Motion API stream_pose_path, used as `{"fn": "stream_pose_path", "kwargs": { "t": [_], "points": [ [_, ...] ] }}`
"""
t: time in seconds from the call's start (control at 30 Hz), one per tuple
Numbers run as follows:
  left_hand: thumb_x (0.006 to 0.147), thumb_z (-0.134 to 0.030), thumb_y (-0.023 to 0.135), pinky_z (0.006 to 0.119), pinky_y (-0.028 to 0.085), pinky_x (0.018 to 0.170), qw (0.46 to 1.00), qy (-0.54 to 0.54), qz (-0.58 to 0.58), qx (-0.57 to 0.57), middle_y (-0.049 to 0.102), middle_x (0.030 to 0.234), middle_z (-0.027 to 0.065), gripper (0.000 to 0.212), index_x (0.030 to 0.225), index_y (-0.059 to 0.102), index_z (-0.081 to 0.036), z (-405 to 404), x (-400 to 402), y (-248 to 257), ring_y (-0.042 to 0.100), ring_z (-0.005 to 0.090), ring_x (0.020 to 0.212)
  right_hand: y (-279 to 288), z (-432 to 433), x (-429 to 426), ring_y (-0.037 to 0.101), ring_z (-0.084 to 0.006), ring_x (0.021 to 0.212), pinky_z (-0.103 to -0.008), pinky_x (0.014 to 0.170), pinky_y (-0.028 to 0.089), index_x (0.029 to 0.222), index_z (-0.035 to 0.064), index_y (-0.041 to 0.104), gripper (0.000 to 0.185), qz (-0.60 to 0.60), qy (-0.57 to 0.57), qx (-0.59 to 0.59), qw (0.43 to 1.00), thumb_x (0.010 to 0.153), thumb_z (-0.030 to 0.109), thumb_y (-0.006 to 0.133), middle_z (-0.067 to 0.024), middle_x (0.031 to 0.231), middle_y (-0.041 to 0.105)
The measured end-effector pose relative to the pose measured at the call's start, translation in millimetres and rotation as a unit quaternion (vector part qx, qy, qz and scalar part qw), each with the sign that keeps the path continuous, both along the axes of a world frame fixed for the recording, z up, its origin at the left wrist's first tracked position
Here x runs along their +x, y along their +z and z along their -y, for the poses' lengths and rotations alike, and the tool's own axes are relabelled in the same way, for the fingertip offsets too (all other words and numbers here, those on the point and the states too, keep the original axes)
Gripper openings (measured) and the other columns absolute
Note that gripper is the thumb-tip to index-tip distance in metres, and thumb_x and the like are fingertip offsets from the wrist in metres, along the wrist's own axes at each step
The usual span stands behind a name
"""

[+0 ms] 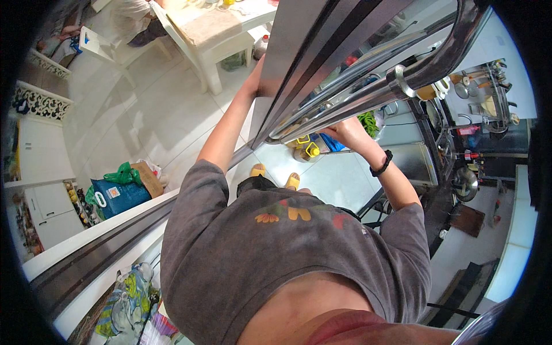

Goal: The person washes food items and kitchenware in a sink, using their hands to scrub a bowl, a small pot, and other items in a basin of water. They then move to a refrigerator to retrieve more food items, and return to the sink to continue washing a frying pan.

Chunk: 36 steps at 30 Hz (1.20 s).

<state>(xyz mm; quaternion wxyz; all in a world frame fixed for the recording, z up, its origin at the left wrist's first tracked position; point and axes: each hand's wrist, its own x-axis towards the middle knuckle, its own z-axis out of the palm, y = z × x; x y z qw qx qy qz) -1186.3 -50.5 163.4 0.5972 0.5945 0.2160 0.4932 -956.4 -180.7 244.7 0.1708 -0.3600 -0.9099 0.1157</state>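
Note:
A metal-framed door panel (293,47) stands on edge before me, with a long shiny tubular metal bar (345,105) along its right side. My left arm reaches up to the panel's left edge, where my left hand (259,79) is mostly hidden behind the frame. On the other side is my right hand (348,133), its fingers bent close beneath the bar. The fingertips are partly covered, so whether they grip the bar cannot be told. A dark band circles my right wrist. Below the hands, yellow slippers (293,181) are on my feet.
Cooking oil bottles (307,152) and green vegetables (368,123) are beyond the bar. A kitchen counter (435,142) with pans runs along the right. At left are a blue bag (118,196), a white table (207,51) and a seated person (133,21).

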Motion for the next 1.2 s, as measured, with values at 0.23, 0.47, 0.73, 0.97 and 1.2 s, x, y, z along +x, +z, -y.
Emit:
{"fn": "stream_pose_path", "kwargs": {
  "t": [0.23,0.47,0.73,0.97,1.2],
  "points": [
    [0.062,-0.003,0.071,0.027,0.046,0.071,0.997,0.030,-0.064,0.031,0.060,0.094,0.0060,0.037,0.097,0.059,-0.002,7.3,-5.7,11.3,0.055,0.0126,0.081,-2.9,6.5,-2.0,0.056,-0.0295,0.077,-0.0359,0.070,0.045,0.089,0.0041,0.063,0.024,0.036,-0.003,-0.043,0.998,0.067,0.013,0.066,-0.0133,0.085,0.060],
    [0.065,-0.002,0.069,0.025,0.046,0.072,0.987,0.054,-0.141,0.057,0.059,0.094,0.0068,0.035,0.098,0.058,0.000,19.4,-1.6,27.0,0.056,0.0133,0.081,-6.7,9.7,1.9,0.057,-0.0300,0.067,-0.0366,0.060,0.045,0.082,0.0057,0.064,0.017,0.014,0.005,-0.017,1.000,0.071,0.019,0.060,-0.0139,0.073,0.059],
    [0.073,-0.017,0.063,0.026,0.042,0.073,0.985,0.099,-0.098,0.100,0.060,0.086,0.0047,0.027,0.093,0.057,0.001,8.5,-12.9,0.9,0.051,0.0112,0.080,-13.4,5.3,-6.1,0.056,-0.0296,0.065,-0.0354,0.058,0.045,0.081,0.0055,0.063,0.016,0.015,0.025,-0.003,1.000,0.073,0.018,0.060,-0.0139,0.071,0.059],
    [0.086,-0.014,0.048,0.024,0.036,0.040,0.918,0.306,0.181,-0.176,0.048,0.058,0.0005,0.020,0.067,0.047,-0.007,46.1,-35.0,-29.5,0.046,0.0108,0.047,-1.6,4.1,15.3,0.055,-0.0308,0.065,-0.0378,0.057,0.044,0.079,0.0057,0.062,0.018,-0.040,0.003,-0.048,0.998,0.075,0.023,0.057,-0.0131,0.069,0.057],
    [0.087,-0.016,0.034,0.034,0.041,0.072,0.890,0.436,0.093,-0.092,0.050,0.080,0.0122,0.025,0.087,0.047,0.006,100.3,-4.9,-118.3,0.049,0.0241,0.072,-22.5,13.5,54.7,0.053,-0.0339,0.062,-0.0410,0.056,0.042,0.068,0.0034,0.058,0.028,0.014,-0.048,-0.098,0.994,0.077,0.029,0.054,-0.0153,0.063,0.055]
  ]
}}
